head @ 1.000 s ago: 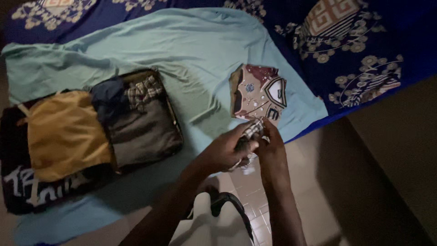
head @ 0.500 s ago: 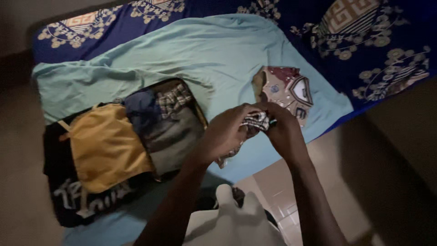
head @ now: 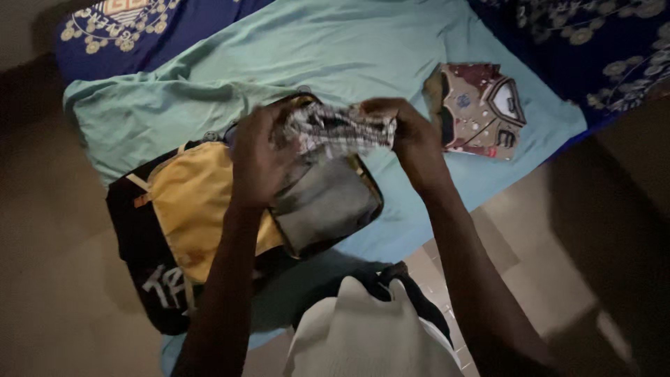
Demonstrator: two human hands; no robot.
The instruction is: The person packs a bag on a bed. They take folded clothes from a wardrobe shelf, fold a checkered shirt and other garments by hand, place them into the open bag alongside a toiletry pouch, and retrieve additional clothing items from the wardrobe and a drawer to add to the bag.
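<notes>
Head view, centre frame: left hand (head: 259, 157) and right hand (head: 408, 136) both grip closed on a checked cloth (head: 340, 129) above the open suitcase (head: 209, 216).

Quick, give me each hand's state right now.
Left hand: closed on one end of the checked cloth, above the open bag.
Right hand: closed on the cloth's other end.

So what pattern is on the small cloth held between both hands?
The small cloth is checked, dark lines on white, seen best in the head view.
</notes>
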